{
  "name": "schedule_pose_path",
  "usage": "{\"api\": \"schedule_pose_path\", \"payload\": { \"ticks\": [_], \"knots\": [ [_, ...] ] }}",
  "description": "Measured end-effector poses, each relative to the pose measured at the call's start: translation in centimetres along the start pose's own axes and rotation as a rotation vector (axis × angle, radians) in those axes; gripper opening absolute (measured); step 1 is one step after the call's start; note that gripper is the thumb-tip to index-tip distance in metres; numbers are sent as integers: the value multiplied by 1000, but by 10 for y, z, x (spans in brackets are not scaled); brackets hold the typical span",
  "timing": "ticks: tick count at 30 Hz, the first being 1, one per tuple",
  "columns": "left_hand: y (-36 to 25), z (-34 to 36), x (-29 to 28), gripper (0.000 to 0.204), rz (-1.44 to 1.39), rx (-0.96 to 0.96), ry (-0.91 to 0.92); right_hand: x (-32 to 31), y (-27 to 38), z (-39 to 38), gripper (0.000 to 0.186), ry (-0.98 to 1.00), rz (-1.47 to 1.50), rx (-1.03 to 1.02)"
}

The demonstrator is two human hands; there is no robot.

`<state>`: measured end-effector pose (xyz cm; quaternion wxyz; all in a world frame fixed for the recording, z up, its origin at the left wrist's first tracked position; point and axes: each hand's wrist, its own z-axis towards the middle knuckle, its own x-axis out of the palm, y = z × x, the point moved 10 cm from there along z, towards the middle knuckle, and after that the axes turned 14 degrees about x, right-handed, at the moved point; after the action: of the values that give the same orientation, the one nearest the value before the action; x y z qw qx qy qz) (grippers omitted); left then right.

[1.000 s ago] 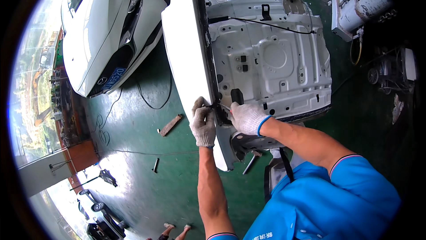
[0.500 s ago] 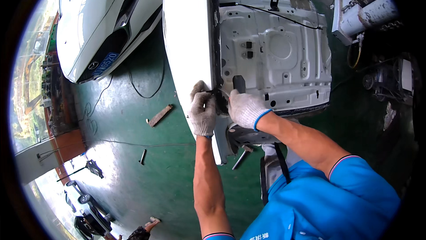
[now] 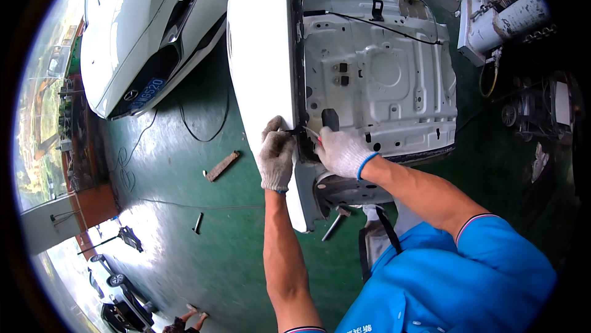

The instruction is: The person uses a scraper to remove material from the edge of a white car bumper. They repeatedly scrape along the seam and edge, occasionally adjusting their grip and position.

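My gloved left hand (image 3: 276, 154) is curled at the inner edge of a long white body panel (image 3: 261, 68), by a dark strip (image 3: 298, 80); what its fingers grip is hidden. My gloved right hand (image 3: 340, 151) is closed on a red-handled tool (image 3: 319, 139), whose thin metal end reaches toward my left fingertips. The panel runs along the left side of a bare white car floor pan (image 3: 400, 105), which has holes, a black cable (image 3: 394, 30) across it and a dark piece just above my right hand.
A white car (image 3: 138, 31) stands at upper left. A flat bar (image 3: 221, 165), a metal rod (image 3: 197, 223), a hammer (image 3: 335, 223) and cables lie on the green floor. A steel column with chains (image 3: 505, 25) and wheeled equipment (image 3: 526, 111) are at right; another person's legs (image 3: 194, 319) show below.
Against a second ago the panel and floor pan appear higher in view, with slight sway. My hands stay at the same spot on the panel edge; the red handle now shows.
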<state>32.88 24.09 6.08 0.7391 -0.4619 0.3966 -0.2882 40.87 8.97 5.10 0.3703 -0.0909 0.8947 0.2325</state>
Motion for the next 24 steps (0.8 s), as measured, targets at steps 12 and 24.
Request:
{"api": "schedule_pose_path", "payload": {
  "ticks": [12,24],
  "knots": [
    [3,5,-6,9,-23,1,39,7,-1,-2,35,-9,5,3],
    [24,-3,-4,6,-125,-126,55,21,-2,-4,32,-66,37,6]
  ]
}}
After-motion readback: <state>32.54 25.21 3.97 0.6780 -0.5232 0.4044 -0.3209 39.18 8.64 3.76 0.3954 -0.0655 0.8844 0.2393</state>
